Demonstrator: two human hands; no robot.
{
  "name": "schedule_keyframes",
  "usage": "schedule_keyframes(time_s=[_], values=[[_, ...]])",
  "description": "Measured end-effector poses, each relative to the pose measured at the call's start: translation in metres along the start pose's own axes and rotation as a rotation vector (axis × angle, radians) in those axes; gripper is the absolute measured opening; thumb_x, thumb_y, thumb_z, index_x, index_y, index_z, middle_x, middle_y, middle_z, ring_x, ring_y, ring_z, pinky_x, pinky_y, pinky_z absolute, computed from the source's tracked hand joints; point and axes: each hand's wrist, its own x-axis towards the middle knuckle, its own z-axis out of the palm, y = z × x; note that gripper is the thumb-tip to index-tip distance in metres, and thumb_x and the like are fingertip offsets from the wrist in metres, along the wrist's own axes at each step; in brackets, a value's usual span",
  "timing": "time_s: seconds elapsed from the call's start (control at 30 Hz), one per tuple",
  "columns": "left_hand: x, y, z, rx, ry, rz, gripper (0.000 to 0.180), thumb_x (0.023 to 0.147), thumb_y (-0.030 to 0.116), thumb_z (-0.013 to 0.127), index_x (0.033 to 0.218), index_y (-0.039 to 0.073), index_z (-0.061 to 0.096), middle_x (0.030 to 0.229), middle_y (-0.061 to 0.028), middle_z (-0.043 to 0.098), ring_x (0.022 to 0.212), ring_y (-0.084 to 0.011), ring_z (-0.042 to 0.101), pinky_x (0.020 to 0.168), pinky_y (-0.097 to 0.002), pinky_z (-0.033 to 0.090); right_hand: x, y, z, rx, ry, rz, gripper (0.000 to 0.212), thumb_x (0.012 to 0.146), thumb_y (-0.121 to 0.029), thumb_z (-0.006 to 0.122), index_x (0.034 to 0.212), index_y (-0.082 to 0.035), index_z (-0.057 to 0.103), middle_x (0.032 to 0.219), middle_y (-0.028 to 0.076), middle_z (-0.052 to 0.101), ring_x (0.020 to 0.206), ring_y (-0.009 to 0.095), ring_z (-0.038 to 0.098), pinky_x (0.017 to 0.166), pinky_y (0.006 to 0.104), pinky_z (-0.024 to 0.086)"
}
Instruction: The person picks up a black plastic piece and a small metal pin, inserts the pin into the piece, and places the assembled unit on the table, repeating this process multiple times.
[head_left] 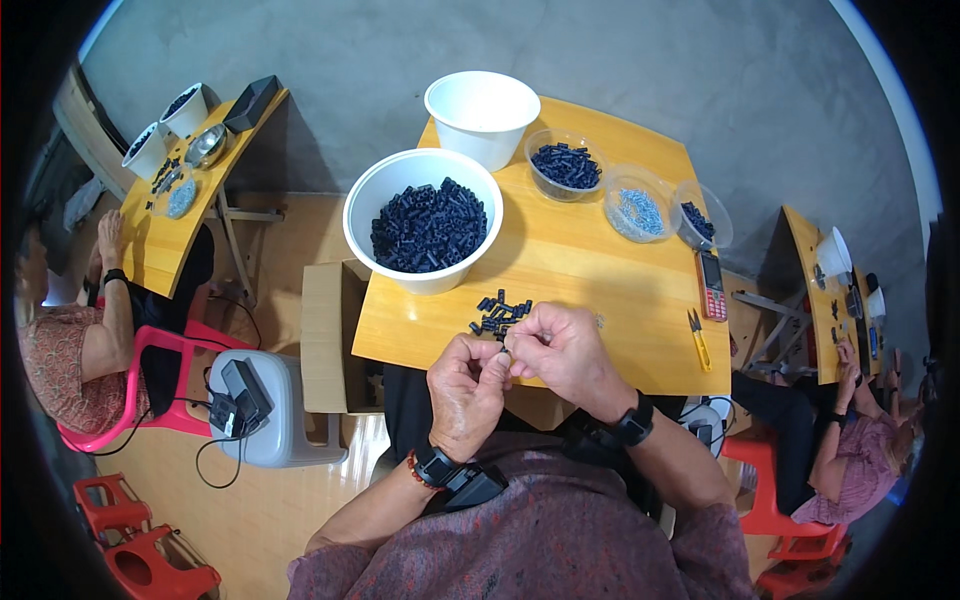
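Observation:
My left hand [464, 392] is closed in a pinch, with a small black plastic piece showing at its fingertips. Right against it, my right hand [566, 352] also pinches; whatever lies between its fingers is too small to make out. The two hands meet above the near edge of the wooden table [620, 290]. Just beyond the left fingers lies a loose pile of small black cylindrical pieces [497, 310]. A white bucket [425, 282] behind the pile holds many similar black pieces [430, 228].
Another white bucket [482, 140] stands farther back. Clear bowls hold black pieces [566, 166], small silvery metal parts [640, 212] and more black pieces [698, 222]. A red phone [711, 286] and yellow-handled snips [699, 342] lie at right. People sit at side tables; a cardboard box [328, 340] adjoins mine.

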Motion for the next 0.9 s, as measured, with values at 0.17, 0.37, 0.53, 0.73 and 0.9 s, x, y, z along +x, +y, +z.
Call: schedule_keyframes(time_s=[0.17, 0.37, 0.53, 0.73, 0.9], values=[[0.0, 0.003, 0.001, -0.029, -0.004, -0.024, 0.007, 0.093, -0.001, 0.063, 0.09, -0.001, 0.057, 0.075, -0.0025, 0.062, 0.065, -0.0067, 0.059, 0.059, -0.0225, 0.051, 0.001, 0.003, -0.007, 0.001, -0.041, 0.074, 0.009, 0.092, -0.003, 0.065, 0.086, 0.004, 0.062, 0.078, 0.007, 0.068, 0.066, 0.01, 0.066, 0.06, 0.024, 0.056], [0.004, 0.006, -0.004, -0.141, -0.097, -0.011, 0.006, 0.093, 0.0, 0.064, 0.095, -0.003, 0.059, 0.082, -0.0085, 0.066, 0.067, -0.011, 0.063, 0.062, -0.0252, 0.056, 0.0, -0.008, -0.016, -0.069, -0.105, 0.012, 0.009, 0.093, -0.006, 0.066, 0.091, 0.002, 0.063, 0.081, 0.007, 0.069, 0.071, 0.01, 0.067, 0.064, 0.0235, 0.056], [0.006, 0.01, -0.007, -0.226, -0.116, -0.075, 0.005, 0.094, -0.001, 0.063, 0.095, -0.003, 0.059, 0.084, -0.0104, 0.068, 0.067, -0.0106, 0.063, 0.061, -0.0247, 0.055, 0.002, -0.011, -0.015, -0.092, -0.13, -0.016, 0.008, 0.093, -0.006, 0.066, 0.092, 0.002, 0.063, 0.081, 0.006, 0.068, 0.071, 0.009, 0.065, 0.065, 0.0233, 0.054], [0.006, 0.012, -0.01, -0.265, -0.13, -0.119, 0.003, 0.094, -0.002, 0.062, 0.095, -0.002, 0.058, 0.087, -0.0119, 0.07, 0.067, -0.0094, 0.063, 0.06, -0.0236, 0.055, -0.002, -0.006, -0.007, -0.078, -0.095, -0.08, 0.007, 0.094, -0.004, 0.064, 0.09, 0.002, 0.062, 0.08, 0.004, 0.067, 0.07, 0.008, 0.062, 0.064, 0.0236, 0.053], [0.003, 0.01, -0.007, -0.263, -0.114, -0.108, 0.003, 0.094, -0.002, 0.061, 0.094, -0.002, 0.058, 0.087, -0.0125, 0.07, 0.067, -0.0093, 0.063, 0.061, -0.0237, 0.055, -0.009, -0.004, -0.001, -0.128, -0.036, -0.138, 0.009, 0.095, -0.004, 0.063, 0.09, 0.003, 0.061, 0.08, 0.004, 0.066, 0.071, 0.008, 0.062, 0.065, 0.0239, 0.052]])
